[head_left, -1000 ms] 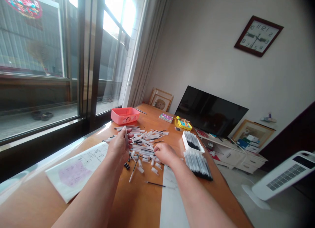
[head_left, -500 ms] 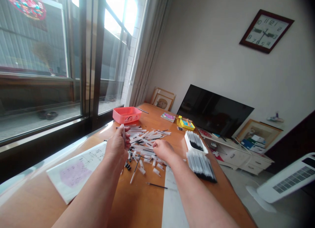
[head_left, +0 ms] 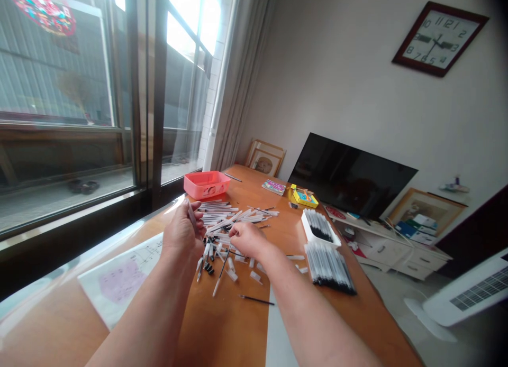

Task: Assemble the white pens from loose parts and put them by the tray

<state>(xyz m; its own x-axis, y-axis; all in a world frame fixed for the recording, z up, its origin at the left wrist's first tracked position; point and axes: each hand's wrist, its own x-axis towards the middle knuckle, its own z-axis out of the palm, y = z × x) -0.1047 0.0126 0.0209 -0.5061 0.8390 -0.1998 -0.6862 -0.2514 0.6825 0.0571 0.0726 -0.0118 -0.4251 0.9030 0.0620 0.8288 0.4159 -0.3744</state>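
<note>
Head view: held pale tube (head_left: 191,214) points upward, leaning left.

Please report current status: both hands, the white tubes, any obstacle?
Left hand: holding slim translucent plastic piece. Right hand: pinched closed, contents hidden. Slender white plastic tubes: scattered on glossy brown table. Obstacle: none evident.

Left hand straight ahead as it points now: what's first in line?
Likely the pink plastic box, just past the left hand's fingertips in the picture. Hand height is unclear from this one view, so it might pass over the rim instead.
</note>
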